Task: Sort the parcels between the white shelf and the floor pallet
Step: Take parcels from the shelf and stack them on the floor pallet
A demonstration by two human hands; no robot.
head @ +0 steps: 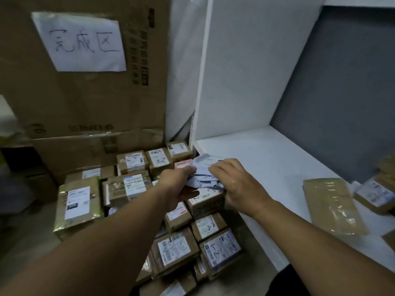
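Observation:
A crumpled pale grey soft parcel [205,174] is held over the heap of brown cardboard parcels [171,248] on the floor, just left of the white shelf [267,167]. My left hand [177,186] grips its left side from below. From the right, my right hand [237,184] grips it with fingers curled over its top. A labelled box [206,199] lies right under both hands. On the shelf board to the right lie a flat taped brown parcel [333,208] and more labelled boxes [374,193].
A tall cardboard carton [85,99] with a handwritten paper sign [83,41] stands behind the floor heap. A green-taped box [78,206] sits at the heap's left. The shelf's white side panel [235,71] rises beside the heap, with a grey back wall [342,92].

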